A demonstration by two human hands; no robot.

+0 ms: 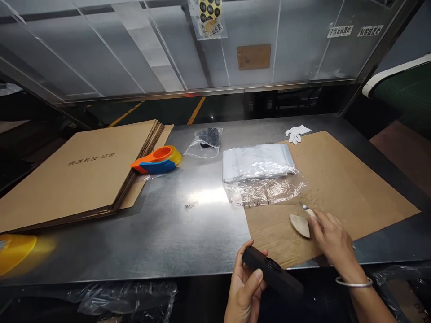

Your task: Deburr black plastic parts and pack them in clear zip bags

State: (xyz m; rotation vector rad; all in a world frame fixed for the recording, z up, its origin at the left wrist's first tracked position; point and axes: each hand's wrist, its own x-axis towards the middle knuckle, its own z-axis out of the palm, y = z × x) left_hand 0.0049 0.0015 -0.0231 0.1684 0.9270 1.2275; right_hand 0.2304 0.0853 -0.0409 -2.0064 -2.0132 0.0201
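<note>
- Yellow plastic, a curved piece (16, 253), sat at the near left on the grey metal table (161, 242).
- Beyond it lay a stack of flat brown cardboard (77, 175), an orange, blue and yellow tape dispenser (156, 160) against its right side.
- At the far middle rested a clear zip bag with black contents (208, 137).
- Nearer, just off the table's near edge, the left hand (244, 287) held a matt black oblong block (284, 281) firmly at its left end. The step in hand seemed to be working on, or checking, this block.
- A clear-wrapped pack of whitish bags (257, 161) lay farther back, overlapping a brown cardboard sheet (357, 179).
- On that sheet, a beige wedge-shaped piece (299, 225) lay just beside the right hand, with a white glove (298, 133) far behind.
- The right hand (333, 237) was closed around a slim pale-handled tool (308, 211); the next move probably called for a steady block and a careful tip.
</note>
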